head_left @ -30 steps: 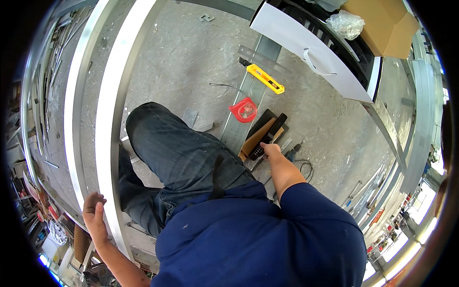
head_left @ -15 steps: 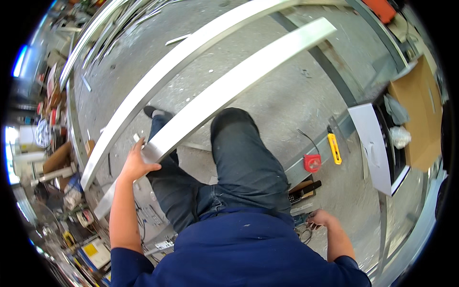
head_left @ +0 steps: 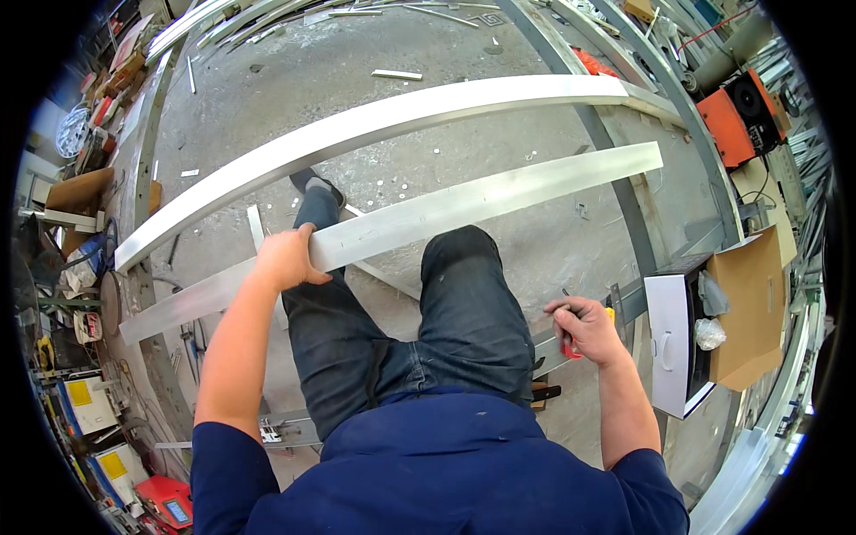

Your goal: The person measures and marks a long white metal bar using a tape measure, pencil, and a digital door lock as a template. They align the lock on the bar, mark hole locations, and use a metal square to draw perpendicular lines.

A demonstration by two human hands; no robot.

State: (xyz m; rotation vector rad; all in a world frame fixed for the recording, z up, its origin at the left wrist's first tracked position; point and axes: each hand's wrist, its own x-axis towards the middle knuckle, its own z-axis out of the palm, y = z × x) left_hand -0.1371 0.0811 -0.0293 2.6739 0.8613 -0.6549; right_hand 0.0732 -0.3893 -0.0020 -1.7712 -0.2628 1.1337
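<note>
A long silver metal bar (head_left: 481, 198) lies slantwise across and above my legs, its broad face carrying small marks. My left hand (head_left: 290, 259) is closed round it left of the middle, thumb on the near side. Over my right thigh's outer side, my right hand (head_left: 586, 330) is raised with its fingers pinched together. A thin dark tip shows at those fingers, too small to name. Partly hidden behind that hand are a red tape measure (head_left: 572, 354) and a yellow utility knife (head_left: 610, 315). Beyond the held bar rests a second whitish metal bar (head_left: 374, 122).
On the right, a white carton (head_left: 667, 343) stands with its brown flap (head_left: 753, 308) raised. An orange-and-black machine (head_left: 743, 116) is at the far right. Steel frame rails (head_left: 624, 192) cross the floor. Metal offcuts (head_left: 397, 75) lie farther off; a red device (head_left: 165, 501) is at lower left.
The held bar has turned over, showing a duller, marked face, and swung to a flatter slant. My right hand has moved up and forward from the tools beside my hip.
</note>
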